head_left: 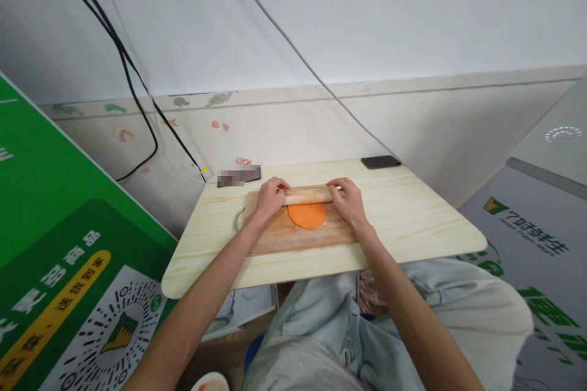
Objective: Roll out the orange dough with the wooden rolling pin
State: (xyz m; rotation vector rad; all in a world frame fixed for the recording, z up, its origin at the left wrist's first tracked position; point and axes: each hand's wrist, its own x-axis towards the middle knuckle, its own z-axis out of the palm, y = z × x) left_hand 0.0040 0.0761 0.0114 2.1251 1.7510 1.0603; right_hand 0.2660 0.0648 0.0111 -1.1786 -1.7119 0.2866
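Observation:
A wooden rolling pin (308, 198) lies crosswise over the far edge of a flat, roundish sheet of orange dough (307, 217). My left hand (272, 197) is closed round the pin's left end, and my right hand (347, 198) grips its right end. Under the dough is a wooden cutting board (284, 245) with a metal ring handle (238, 219) on its left side. Pale specks, perhaps flour, show on the board around the dough. The pin's two ends are hidden by my fingers.
The board rests on a small light wood table (413, 220) against the wall. A black phone (380, 162) lies at the back right, a partly blurred phone-like device (252, 173) at the back left. Cables (137, 76) hang down the wall. A white bowl (211, 382) stands below.

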